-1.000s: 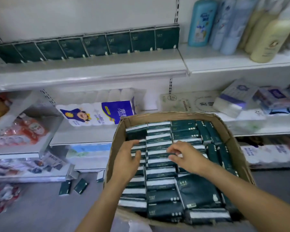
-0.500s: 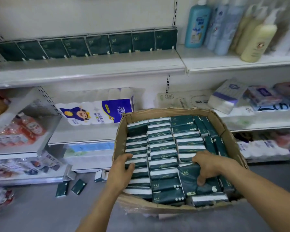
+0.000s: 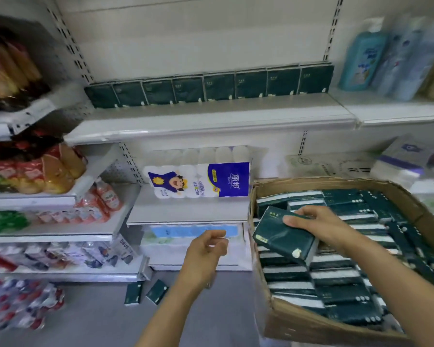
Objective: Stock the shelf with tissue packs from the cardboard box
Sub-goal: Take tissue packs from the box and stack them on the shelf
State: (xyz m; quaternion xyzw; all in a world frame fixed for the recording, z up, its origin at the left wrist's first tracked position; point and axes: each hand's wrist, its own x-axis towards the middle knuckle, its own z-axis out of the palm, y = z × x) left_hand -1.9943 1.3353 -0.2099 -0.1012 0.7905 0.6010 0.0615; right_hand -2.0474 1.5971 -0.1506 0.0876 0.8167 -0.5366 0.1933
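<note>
Gripping a tissue pack (image 3: 282, 240) over the box (image 3: 311, 325), right hand (image 3: 320, 225); left hand (image 3: 206, 251) loose, empty

Up and ahead of right hand (image 3: 318, 229), which holds a tissue pack (image 3: 283, 239): front strip of shelf (image 3: 211, 118) bare, passable. Row of tissue packs (image 3: 211, 90) fills its back. Bottles (image 3: 366, 53) block up-right. Toilet roll pack (image 3: 198, 179) stands beyond left hand (image 3: 206, 251). Cardboard box (image 3: 311, 182) wall between hands.

A row of green tissue packs (image 3: 219, 86) stands on the white shelf (image 3: 211, 116).
</note>
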